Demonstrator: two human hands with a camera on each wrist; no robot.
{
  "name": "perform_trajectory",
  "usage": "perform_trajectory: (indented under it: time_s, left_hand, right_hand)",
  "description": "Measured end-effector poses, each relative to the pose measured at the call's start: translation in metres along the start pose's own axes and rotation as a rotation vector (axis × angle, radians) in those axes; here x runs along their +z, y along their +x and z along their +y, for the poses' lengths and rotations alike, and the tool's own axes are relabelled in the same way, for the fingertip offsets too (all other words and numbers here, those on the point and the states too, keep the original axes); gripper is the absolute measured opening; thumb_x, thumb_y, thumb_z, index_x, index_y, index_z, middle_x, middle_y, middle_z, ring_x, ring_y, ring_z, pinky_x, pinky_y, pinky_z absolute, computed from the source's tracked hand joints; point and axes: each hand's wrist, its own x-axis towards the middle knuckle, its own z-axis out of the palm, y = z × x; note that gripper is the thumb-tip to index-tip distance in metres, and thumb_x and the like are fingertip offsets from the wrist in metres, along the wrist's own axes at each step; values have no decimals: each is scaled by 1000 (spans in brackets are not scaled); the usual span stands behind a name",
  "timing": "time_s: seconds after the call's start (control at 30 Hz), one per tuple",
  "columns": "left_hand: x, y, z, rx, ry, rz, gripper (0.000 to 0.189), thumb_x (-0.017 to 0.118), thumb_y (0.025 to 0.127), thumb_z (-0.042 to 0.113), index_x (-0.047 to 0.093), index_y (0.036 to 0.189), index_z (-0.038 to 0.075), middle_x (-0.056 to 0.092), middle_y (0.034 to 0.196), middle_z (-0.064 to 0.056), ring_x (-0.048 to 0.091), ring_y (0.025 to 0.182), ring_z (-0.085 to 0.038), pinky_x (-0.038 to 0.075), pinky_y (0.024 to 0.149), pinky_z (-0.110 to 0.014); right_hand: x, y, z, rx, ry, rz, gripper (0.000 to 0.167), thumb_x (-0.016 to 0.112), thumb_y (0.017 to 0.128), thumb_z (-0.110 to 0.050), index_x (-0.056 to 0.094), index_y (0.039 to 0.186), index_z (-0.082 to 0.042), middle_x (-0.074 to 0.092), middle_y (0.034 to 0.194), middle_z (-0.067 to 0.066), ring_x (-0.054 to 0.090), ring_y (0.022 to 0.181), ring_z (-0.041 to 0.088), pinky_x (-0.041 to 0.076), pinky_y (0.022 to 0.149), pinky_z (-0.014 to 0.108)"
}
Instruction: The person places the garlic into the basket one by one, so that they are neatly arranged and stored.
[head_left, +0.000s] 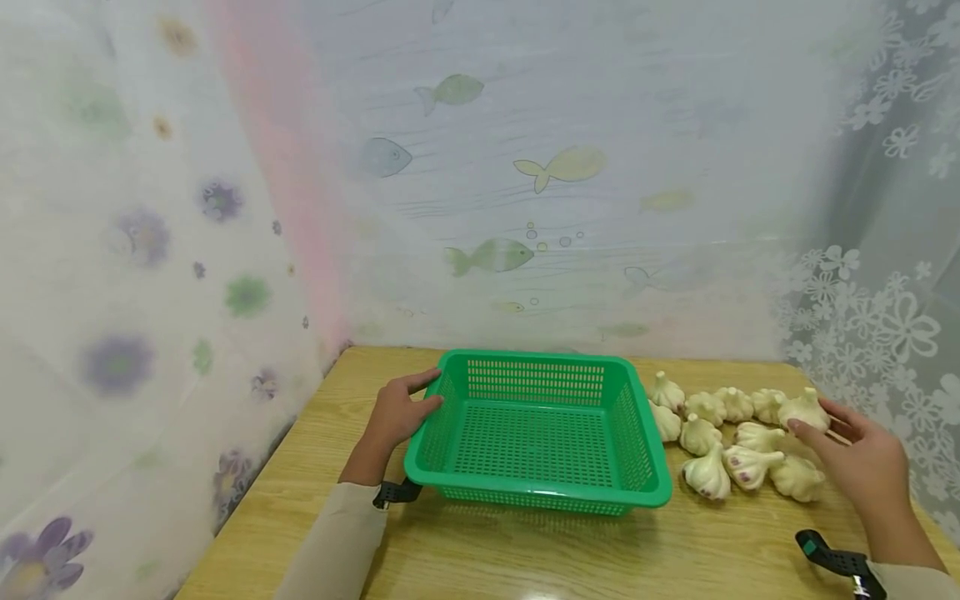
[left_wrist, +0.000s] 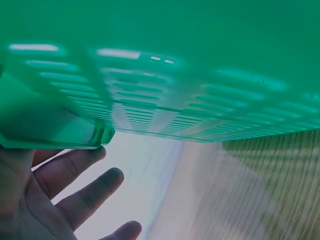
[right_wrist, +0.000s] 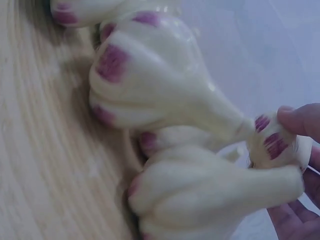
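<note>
A green plastic basket with slotted walls stands mid-table with nothing inside. At its left rim is my left hand, thumb and fingers touching the edge; in the left wrist view the fingers extend below the rim, mostly straight. My right hand pinches a garlic bulb at the far right of the garlic group. In the right wrist view the thumb and fingers grip that pinched bulb, behind two nearer bulbs, one of them a pale garlic bulb with purple patches.
Several more garlic bulbs lie in a loose cluster between the basket and my right hand. The wooden table meets a fish-patterned curtain at the back. A flowered curtain hangs along the left side.
</note>
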Motion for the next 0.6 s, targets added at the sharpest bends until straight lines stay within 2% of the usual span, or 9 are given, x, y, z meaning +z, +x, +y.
perform_trajectory:
  time_s: [0.17,0.2,0.27,0.33,0.37,0.4,0.47,0.57,0.6]
  left_hand:
    - [-2,0,1,14,43,-15,54,69,99,26,57,151,18,57,151,-14,54,138,-42,56,91,-51]
    - [-2,0,2,15,49,-15,53,69,99,27,58,150,18,57,151,-14,55,137,-42,56,90,-51]
    - [-3,0,2,19,59,-11,53,69,99,28,58,150,17,57,151,-15,58,133,-42,56,89,-52]
    - [-3,0,3,23,64,-4,53,70,99,28,59,149,16,57,150,-15,57,134,-41,55,95,-55]
    - [-4,0,4,29,66,-1,53,70,98,28,59,149,15,58,150,-16,57,135,-40,53,99,-57]
    - [-4,0,5,35,65,0,53,70,98,27,60,148,14,58,150,-16,57,135,-40,52,101,-58]
    - [-5,-1,6,47,69,-2,53,70,98,27,60,148,13,59,149,-16,54,139,-38,47,108,-59]
    - [-6,0,6,65,75,-27,53,69,100,28,58,149,11,58,150,-15,54,140,-36,45,111,-58]
    - [-6,0,6,70,78,-39,53,68,100,28,57,150,11,57,151,-15,53,141,-36,45,112,-58]
  right_hand:
    - [-1,-3,-19,-97,-20,-6,87,68,96,-51,36,161,-3,37,158,36,52,126,59,45,55,9]
    - [-2,-3,-23,-123,-21,-13,87,69,95,-51,37,160,-3,39,156,36,61,120,51,46,56,9]
    - [-3,-2,-32,-168,-9,-33,86,71,95,-52,40,160,-6,42,154,37,74,104,23,48,58,9]
    - [-3,-1,-42,-212,-3,-53,84,72,94,-52,42,159,-8,43,153,37,66,89,-7,50,60,9]
    - [-2,0,-47,-238,0,-61,82,72,94,-51,44,158,-8,45,152,37,65,88,-9,50,61,9]
    - [-1,0,-52,-256,3,-69,82,73,94,-50,45,158,-8,45,151,37,66,89,-8,51,61,9]
    - [3,0,-62,-294,-2,-83,80,73,94,-49,47,156,-7,48,149,36,76,101,17,51,62,10]
    - [9,-1,-78,-352,7,-103,75,74,95,-45,50,153,-5,50,147,36,61,119,55,53,63,12]
    - [12,-1,-83,-369,8,-108,74,74,95,-45,51,153,-5,51,146,36,61,120,55,54,64,13]
